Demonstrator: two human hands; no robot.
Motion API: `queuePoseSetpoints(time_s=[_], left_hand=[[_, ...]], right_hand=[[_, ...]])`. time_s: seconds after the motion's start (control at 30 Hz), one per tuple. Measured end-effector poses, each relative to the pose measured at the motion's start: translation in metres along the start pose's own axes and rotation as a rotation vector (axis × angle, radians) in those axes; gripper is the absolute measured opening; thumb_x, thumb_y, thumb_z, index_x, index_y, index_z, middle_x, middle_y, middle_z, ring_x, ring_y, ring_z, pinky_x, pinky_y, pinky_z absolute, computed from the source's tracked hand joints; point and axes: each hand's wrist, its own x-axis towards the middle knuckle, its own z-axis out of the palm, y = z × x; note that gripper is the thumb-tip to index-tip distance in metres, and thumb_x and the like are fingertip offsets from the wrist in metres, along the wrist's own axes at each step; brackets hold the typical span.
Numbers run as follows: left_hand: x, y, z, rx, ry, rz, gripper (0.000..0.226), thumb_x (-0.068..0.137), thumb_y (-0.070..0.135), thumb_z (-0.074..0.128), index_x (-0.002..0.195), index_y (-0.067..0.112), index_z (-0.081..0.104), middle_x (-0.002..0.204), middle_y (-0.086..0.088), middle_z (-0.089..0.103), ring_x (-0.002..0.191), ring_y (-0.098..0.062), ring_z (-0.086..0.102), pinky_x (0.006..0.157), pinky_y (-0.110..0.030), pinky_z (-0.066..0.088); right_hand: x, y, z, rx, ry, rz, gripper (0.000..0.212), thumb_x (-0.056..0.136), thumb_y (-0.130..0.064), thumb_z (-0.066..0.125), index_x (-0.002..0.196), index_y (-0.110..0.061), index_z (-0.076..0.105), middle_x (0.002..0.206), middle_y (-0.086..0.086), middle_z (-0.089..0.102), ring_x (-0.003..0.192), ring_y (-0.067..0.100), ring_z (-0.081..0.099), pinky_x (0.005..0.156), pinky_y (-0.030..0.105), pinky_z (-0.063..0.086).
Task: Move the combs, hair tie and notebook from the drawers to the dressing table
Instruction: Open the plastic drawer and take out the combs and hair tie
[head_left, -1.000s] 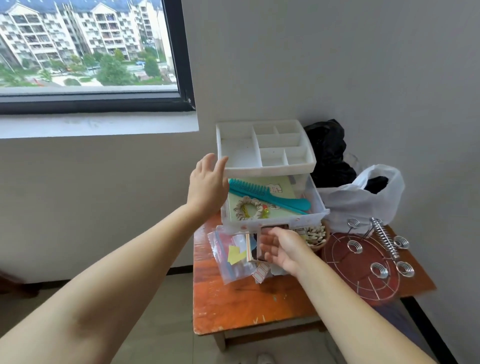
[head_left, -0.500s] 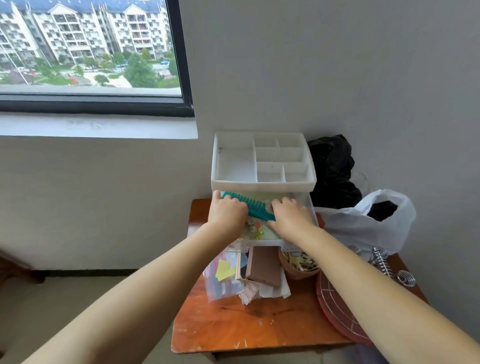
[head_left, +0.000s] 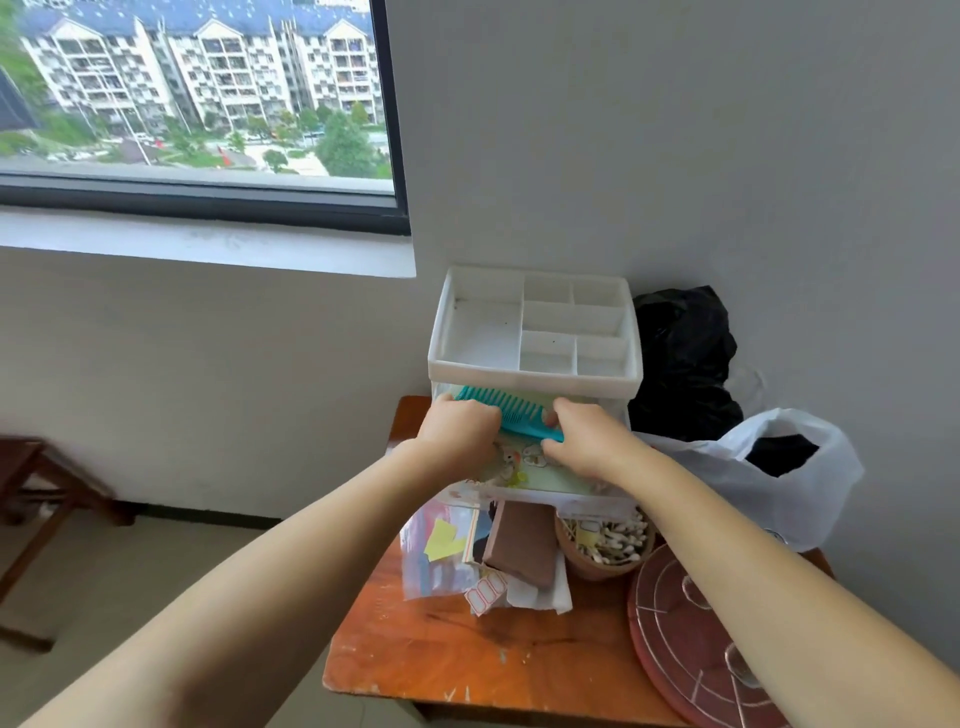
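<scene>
A white drawer organiser (head_left: 535, 375) stands at the back of the orange wooden table (head_left: 441, 649), with its upper drawer (head_left: 550, 494) pulled out. Inside, a teal comb (head_left: 501, 408) lies slantwise on a pale green notebook (head_left: 530, 467) with cartoon pictures. My left hand (head_left: 457, 434) is curled down over the comb's toothed left part; its fingertips are hidden inside the drawer. My right hand (head_left: 587, 444) closes around the comb's handle end. The hair tie is hidden, apart from a small yellow bit beside my left hand.
In front of the drawer lie a clear zip bag of papers (head_left: 441, 545), a brown box (head_left: 524, 540) and a cup of cotton swabs (head_left: 608, 545). A round red tray with a wire rack (head_left: 691, 649) sits right; white (head_left: 769, 483) and black (head_left: 685, 364) bags behind.
One second ago my left hand was at the organiser's side and my right hand was below the drawer. Both have moved into the open drawer onto the comb. The view has moved closer.
</scene>
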Motion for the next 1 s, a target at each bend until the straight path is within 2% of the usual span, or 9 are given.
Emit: queuePoseSetpoints(time_s=[0.1,0.2,0.3,0.4,0.5,0.7,0.77,0.93,1.0], left_hand=[[-0.003,-0.003,-0.010,-0.216,0.007,-0.073,0.007,0.082,0.021,0.053,0.079,0.016,0.049,0.084,-0.002,0.056,0.070,-0.021,0.047,0.050,-0.021,0.033],[-0.011,-0.006,-0.017,-0.464,0.023,-0.146,0.023,0.081,0.015,0.054,0.065,0.020,0.038,0.084,0.001,0.055,0.070,-0.019,0.052,0.046,-0.021,0.038],[-0.024,-0.010,-0.028,-0.687,0.108,-0.238,0.007,0.079,0.011,0.053,0.074,0.011,0.050,0.088,-0.009,0.065,0.071,-0.021,0.062,0.054,-0.029,0.053],[-0.042,-0.020,-0.038,-0.860,0.242,-0.333,0.004,0.075,0.008,0.051,0.079,0.010,0.054,0.073,-0.010,0.067,0.053,-0.016,0.058,0.041,-0.017,0.043],[-0.057,-0.024,-0.041,-0.977,0.234,-0.379,0.006,0.081,0.007,0.051,0.083,0.012,0.054,0.068,-0.008,0.065,0.054,-0.020,0.059,0.049,-0.027,0.051],[-0.038,-0.002,-0.032,-1.020,0.093,-0.341,0.010,0.085,0.005,0.050,0.085,0.008,0.060,0.072,-0.009,0.064,0.059,-0.018,0.061,0.061,-0.032,0.056],[-0.027,0.006,-0.025,-0.994,0.074,-0.386,0.011,0.085,0.005,0.050,0.080,0.006,0.060,0.071,-0.008,0.061,0.055,-0.015,0.057,0.054,-0.026,0.053],[-0.006,0.013,-0.004,-0.605,0.007,-0.438,0.017,0.085,0.005,0.048,0.094,0.004,0.062,0.094,-0.011,0.063,0.080,-0.025,0.060,0.071,-0.034,0.056],[-0.004,0.014,0.001,-0.447,-0.045,-0.419,0.019,0.085,0.009,0.050,0.100,0.006,0.061,0.093,-0.008,0.060,0.079,-0.023,0.058,0.067,-0.032,0.052]], right_hand=[[-0.006,0.005,-0.010,0.057,-0.057,-0.022,0.034,0.087,-0.025,0.054,0.119,-0.013,0.053,0.124,0.009,0.058,0.090,0.019,0.057,0.073,0.027,0.046],[-0.012,0.008,-0.018,0.104,-0.088,-0.038,0.030,0.087,-0.026,0.055,0.115,-0.014,0.055,0.114,0.008,0.063,0.072,0.014,0.058,0.056,0.023,0.043],[-0.020,0.006,-0.025,0.140,-0.104,-0.054,0.028,0.086,-0.025,0.057,0.112,-0.014,0.057,0.100,0.005,0.066,0.061,0.010,0.059,0.049,0.021,0.042],[-0.026,-0.002,-0.028,0.134,-0.089,-0.082,0.027,0.085,-0.025,0.056,0.110,-0.013,0.058,0.097,0.006,0.069,0.064,0.012,0.061,0.057,0.026,0.047],[-0.032,-0.009,-0.029,0.092,-0.062,-0.063,0.022,0.085,-0.025,0.056,0.104,-0.015,0.058,0.104,0.006,0.067,0.071,0.014,0.060,0.059,0.026,0.046],[-0.043,-0.003,-0.026,0.070,0.033,0.049,0.021,0.085,-0.022,0.056,0.103,-0.012,0.060,0.113,0.011,0.065,0.079,0.019,0.058,0.071,0.032,0.048],[-0.043,0.002,-0.029,0.046,0.052,0.056,0.020,0.086,-0.021,0.056,0.102,-0.011,0.061,0.113,0.012,0.065,0.079,0.019,0.057,0.069,0.031,0.047],[-0.036,0.009,-0.030,0.030,0.055,0.023,0.022,0.087,-0.021,0.054,0.106,-0.012,0.060,0.114,0.012,0.064,0.083,0.022,0.059,0.074,0.034,0.051],[-0.032,0.011,-0.030,0.020,0.035,-0.003,0.024,0.087,-0.021,0.054,0.109,-0.012,0.058,0.114,0.011,0.063,0.088,0.023,0.060,0.078,0.036,0.052]])
